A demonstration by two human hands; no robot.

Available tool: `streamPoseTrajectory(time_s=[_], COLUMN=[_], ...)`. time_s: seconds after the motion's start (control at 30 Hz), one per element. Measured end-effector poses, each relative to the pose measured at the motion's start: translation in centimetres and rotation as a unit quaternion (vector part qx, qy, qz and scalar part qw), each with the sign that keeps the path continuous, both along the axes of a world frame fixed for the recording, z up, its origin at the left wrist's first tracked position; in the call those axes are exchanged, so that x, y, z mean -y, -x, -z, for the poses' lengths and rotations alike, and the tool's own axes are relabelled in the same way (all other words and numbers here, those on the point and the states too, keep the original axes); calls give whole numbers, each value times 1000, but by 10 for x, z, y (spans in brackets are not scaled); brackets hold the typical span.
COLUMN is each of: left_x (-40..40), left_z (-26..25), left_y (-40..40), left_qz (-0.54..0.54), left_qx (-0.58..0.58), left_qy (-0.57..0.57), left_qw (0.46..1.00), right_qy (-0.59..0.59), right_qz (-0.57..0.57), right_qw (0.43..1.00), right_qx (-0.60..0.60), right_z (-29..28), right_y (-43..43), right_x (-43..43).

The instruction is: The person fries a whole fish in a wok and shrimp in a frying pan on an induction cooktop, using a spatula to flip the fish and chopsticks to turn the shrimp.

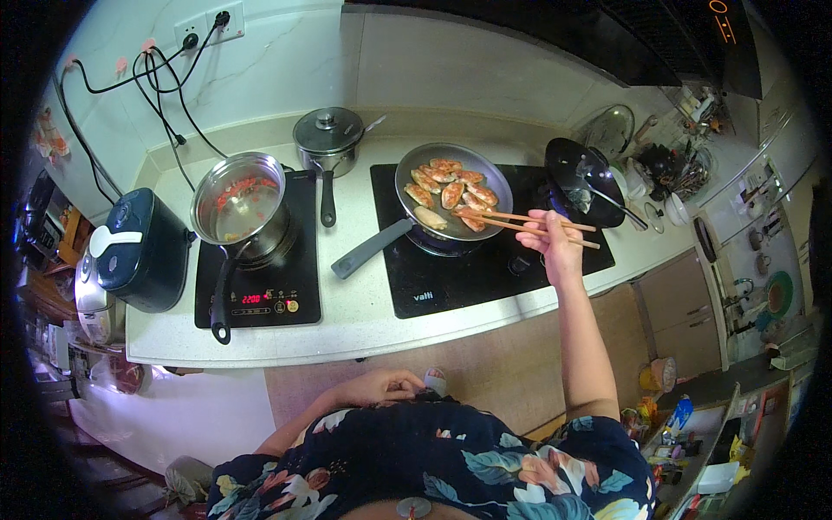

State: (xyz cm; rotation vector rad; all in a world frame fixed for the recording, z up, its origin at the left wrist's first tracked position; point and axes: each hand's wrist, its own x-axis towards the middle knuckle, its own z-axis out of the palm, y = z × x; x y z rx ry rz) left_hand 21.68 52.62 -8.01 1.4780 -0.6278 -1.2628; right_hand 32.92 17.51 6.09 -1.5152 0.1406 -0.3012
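Observation:
My right hand (551, 242) grips a pair of wooden chopsticks (520, 221) above the front right of a grey frying pan (497, 175). Their tips touch a piece among several browned chicken wings (453, 194). One paler wing (429, 218) lies near the handle side. The pan sits over the left burner of a black gas hob (429, 292), its grey handle (374, 249) pointing toward the front left. My left hand (390, 388) rests at my waist with curled fingers; whether it holds cloth is unclear.
A steel saucepan (207, 224) with liquid and red bits stands on a lit induction cooker (260, 312). Behind is a lidded pot (328, 130). A black wok (562, 153) with a ladle (617, 207) occupies the right burner. A dark green appliance (149, 273) stands left.

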Motion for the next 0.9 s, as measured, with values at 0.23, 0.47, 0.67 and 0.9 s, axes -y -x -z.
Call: streamPoseTrajectory(time_s=[0.23, 0.47, 0.67, 0.9], left_x=[1, -1, -2, -4], left_z=[9, 4, 6, 35], left_y=[1, 2, 2, 9], left_qz=[1, -8, -4, -17], left_qx=[-18, 2, 4, 38], left_qy=[18, 18, 20, 59], left_qw=[1000, 1000, 1000, 997], right_qy=[198, 204, 48, 27], right_qz=[-191, -158, -49, -27], right_qw=[961, 966, 997, 999], right_qx=[23, 36, -20, -10], right_z=[-10, -2, 7, -14], right_y=[1, -12, -21, -9], right_x=[-30, -38, -8, 2])
